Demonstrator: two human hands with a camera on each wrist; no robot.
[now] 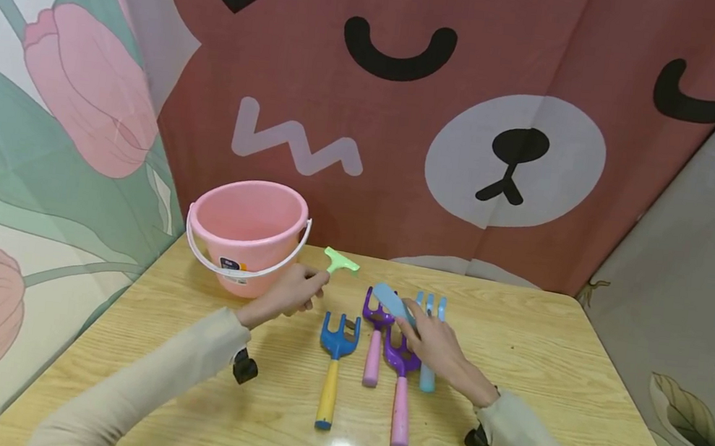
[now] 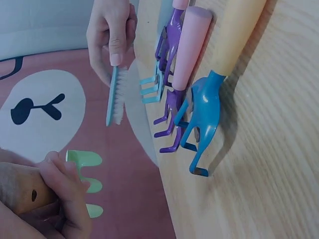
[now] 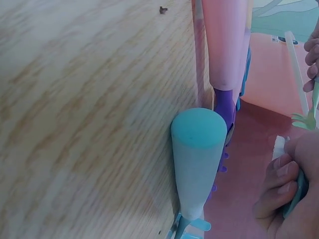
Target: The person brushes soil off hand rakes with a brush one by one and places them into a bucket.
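Note:
My left hand grips a small light green hand rake beside the bucket; in the left wrist view its green prongs stick out past the fingers. A light blue brush with white bristles is held in my right hand, above the garden forks. Beneath it on the table lie two purple forks with pink handles and a light blue fork, partly covered by the right hand. Between the hands lies a blue fork with a yellow handle.
A pink bucket with a white handle stands at the back left of the wooden table. Behind the table hangs a cloth with a bear face, and patterned cloths hang at both sides.

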